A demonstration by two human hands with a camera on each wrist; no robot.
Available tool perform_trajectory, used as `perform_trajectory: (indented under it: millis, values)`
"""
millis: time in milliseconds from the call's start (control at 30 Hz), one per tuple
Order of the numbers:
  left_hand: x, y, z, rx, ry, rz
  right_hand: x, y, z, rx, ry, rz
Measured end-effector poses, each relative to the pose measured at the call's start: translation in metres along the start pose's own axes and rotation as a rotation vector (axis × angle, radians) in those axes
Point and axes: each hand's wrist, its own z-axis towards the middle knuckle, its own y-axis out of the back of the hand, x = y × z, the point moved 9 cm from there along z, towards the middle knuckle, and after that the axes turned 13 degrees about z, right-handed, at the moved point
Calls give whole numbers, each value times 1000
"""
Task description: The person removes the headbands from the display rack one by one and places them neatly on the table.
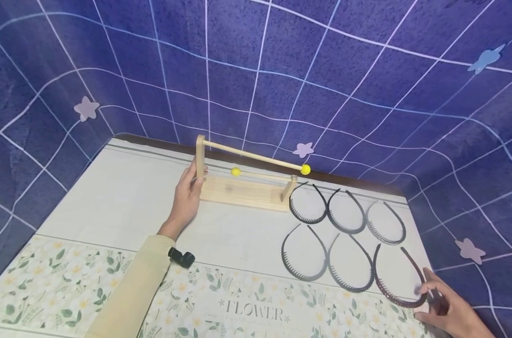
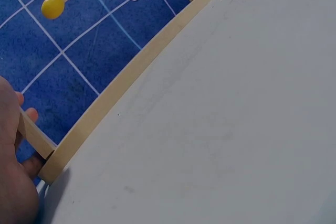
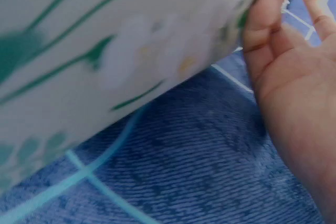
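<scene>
A light wooden rack (image 1: pixel 244 193) stands at the back of the table, with two rods ending in yellow balls. My left hand (image 1: pixel 187 195) grips its left upright (image 1: pixel 200 157), thumb in front and fingertips coming round behind. In the left wrist view, the rack's base edge (image 2: pixel 131 69) runs diagonally beside that hand. Toothed headbands lie in two rows of three at the right. At the front right corner, a dark reddish-brown headband (image 1: pixel 393 299) has my right hand (image 1: pixel 450 305) at its right side, fingertips right at the band and thumb spread apart below.
Black headbands (image 1: pixel 308 220) lie close to the rack's right end, and a greyer one (image 1: pixel 386 240) is at the far right. A floral cloth (image 1: pixel 222 286) covers the table's front. Blue grid-patterned fabric (image 1: pixel 256 84) rises behind and at both sides.
</scene>
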Motion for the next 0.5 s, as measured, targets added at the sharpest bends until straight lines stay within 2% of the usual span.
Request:
perform_trajectory:
  millis: [100, 267, 400, 500]
  values:
    - [3, -2, -1, 6, 5, -2, 11, 4, 4, -34, 62, -63]
    - [-2, -7, 0, 34, 11, -6, 41, 9, 17, -152, 53, -185]
    - [-9, -7, 4, 80, 5, -20, 72, -1, 38, -200, 48, -207]
    - [-16, -2, 9, 99, -8, 13, 94, -13, 57, -229, 92, -200]
